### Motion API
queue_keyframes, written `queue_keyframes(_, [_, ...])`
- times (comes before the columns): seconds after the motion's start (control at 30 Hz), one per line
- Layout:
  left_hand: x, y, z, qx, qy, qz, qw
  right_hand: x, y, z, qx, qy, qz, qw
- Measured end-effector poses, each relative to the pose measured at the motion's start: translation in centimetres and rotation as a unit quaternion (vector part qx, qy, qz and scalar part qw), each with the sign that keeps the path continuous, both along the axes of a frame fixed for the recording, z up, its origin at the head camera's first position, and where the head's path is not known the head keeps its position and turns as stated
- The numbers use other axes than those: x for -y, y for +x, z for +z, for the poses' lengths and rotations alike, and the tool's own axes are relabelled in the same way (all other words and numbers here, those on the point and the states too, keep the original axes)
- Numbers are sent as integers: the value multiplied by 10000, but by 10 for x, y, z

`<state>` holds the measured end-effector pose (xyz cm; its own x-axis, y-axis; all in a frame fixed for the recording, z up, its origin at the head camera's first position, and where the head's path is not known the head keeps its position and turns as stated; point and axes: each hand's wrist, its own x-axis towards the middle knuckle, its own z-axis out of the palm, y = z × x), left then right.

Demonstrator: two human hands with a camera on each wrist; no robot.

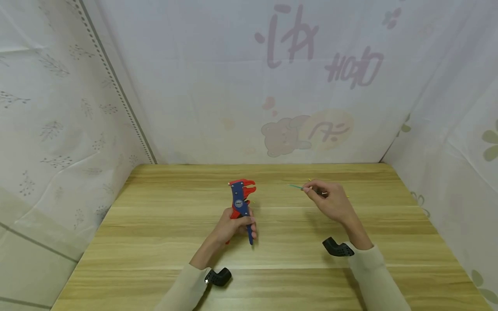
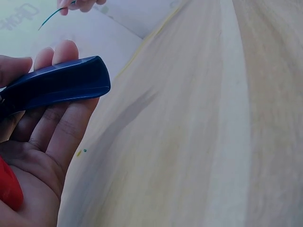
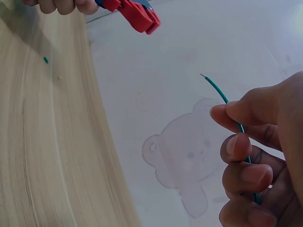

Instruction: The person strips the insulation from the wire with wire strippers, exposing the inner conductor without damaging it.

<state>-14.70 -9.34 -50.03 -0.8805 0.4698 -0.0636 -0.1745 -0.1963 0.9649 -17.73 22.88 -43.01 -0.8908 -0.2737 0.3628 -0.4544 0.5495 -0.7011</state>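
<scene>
My left hand (image 1: pixel 229 226) grips the handles of a red and blue wire stripper (image 1: pixel 238 199), whose red head points up and to the right above the table. In the left wrist view, its blue handle (image 2: pixel 61 85) lies across my fingers. To the right, my right hand (image 1: pixel 330 201) pinches a thin green wire (image 3: pixel 217 89) between thumb and forefinger, the other fingers curled along it. A short bare metal tip shows at the wire's free end, which points left toward the stripper but stays apart from it.
On the wooden table (image 1: pixel 155 216) lie a small green piece (image 3: pixel 46 60) and a tiny yellow piece (image 2: pixel 78 153). Yellow bits (image 1: pixel 348 196) show near my right hand. A printed white curtain (image 1: pixel 202 86) hangs behind the table.
</scene>
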Motion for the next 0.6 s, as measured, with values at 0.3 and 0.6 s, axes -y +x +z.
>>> queue_keyframes(0.3, [7,-2,0,-64,-91,56,9999,-9,-4,-2,-104,45,-104,9999])
queue_keyframes(0.6, [11,-4,-1,36,-129,23,9999,-16,-7,-3,-38,214,-198,9996])
